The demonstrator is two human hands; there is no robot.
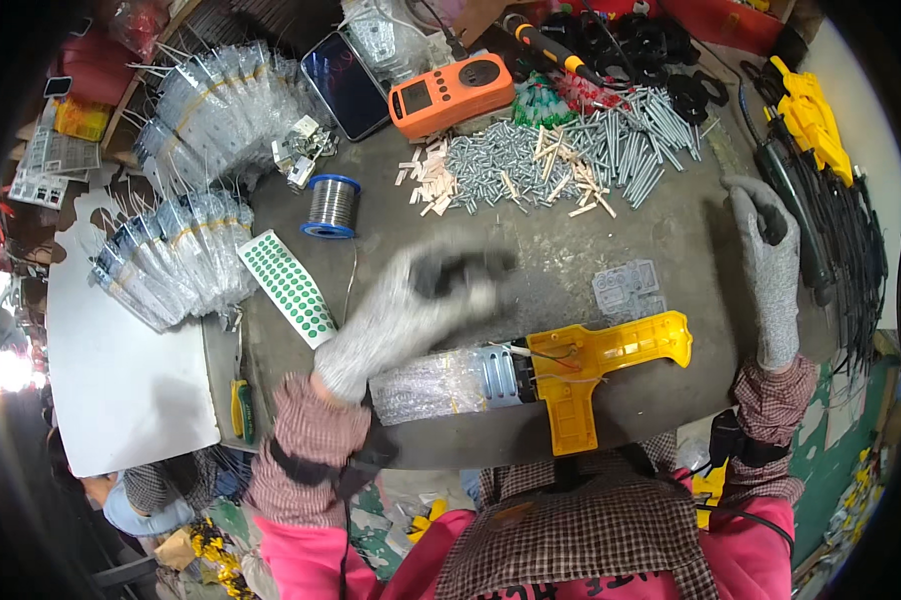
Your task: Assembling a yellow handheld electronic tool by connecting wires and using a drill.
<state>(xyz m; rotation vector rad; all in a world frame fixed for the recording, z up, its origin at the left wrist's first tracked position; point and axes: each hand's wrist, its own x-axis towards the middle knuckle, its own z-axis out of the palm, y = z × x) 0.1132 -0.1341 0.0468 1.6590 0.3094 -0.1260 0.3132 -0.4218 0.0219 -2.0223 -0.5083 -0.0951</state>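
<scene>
My left hand [426, 290], in a grey glove with dark fingertips, hovers above the middle of the table; motion smears its fingers. Below it lies a yellow plastic housing half [571, 375], roughly T-shaped, with thin wires inside. A metal part in clear wrap [436, 385] joins the housing's left side. My right hand [771, 250], gloved too, is at the table's right, fingers loosely curved and apart, with nothing visible in them. It is nearest to a black soldering-iron-like handle [799, 210]; I cannot tell whether they touch. A clear plastic piece [629, 290] lies above the housing.
Screws [501, 160] and pale pegs [431, 180] are heaped at the back, near an orange meter [451, 95] and a phone [346, 85]. Leftward are a solder spool [331, 205], a green-dotted sticker sheet [286, 285] and wrapped parts [186, 250]. Black cables [861, 240] line the right edge.
</scene>
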